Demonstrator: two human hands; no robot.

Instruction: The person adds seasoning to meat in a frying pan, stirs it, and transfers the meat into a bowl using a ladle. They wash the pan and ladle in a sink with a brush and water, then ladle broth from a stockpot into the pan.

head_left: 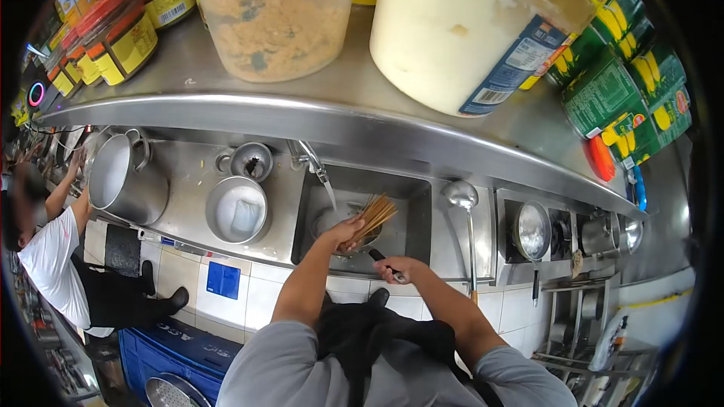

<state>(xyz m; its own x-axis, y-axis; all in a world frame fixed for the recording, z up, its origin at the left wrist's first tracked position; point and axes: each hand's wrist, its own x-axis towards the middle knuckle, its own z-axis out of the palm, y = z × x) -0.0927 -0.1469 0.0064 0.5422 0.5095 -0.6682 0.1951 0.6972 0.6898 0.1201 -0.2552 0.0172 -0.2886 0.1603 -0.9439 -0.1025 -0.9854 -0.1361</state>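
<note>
My left hand (348,232) is closed around a bundle of thin tan sticks (377,213) that fan out to the upper right; I cannot tell what they are made of. Below it in the steel sink (407,200) lies a round metal pan (324,220), partly hidden by the hand and sticks. Water runs from the faucet (313,160) into the pan. My right hand (397,270) grips a black handle (376,255) at the sink's front edge, which appears to belong to the pan.
Left of the sink stand a pot (236,211), a small bowl (252,161) and a tall stockpot (130,179), with a co-worker (56,234) beside it. A ladle (461,196) lies right; a frying pan (532,230) sits on the stove. Tubs (460,38) and cans (607,90) crowd the overhead shelf.
</note>
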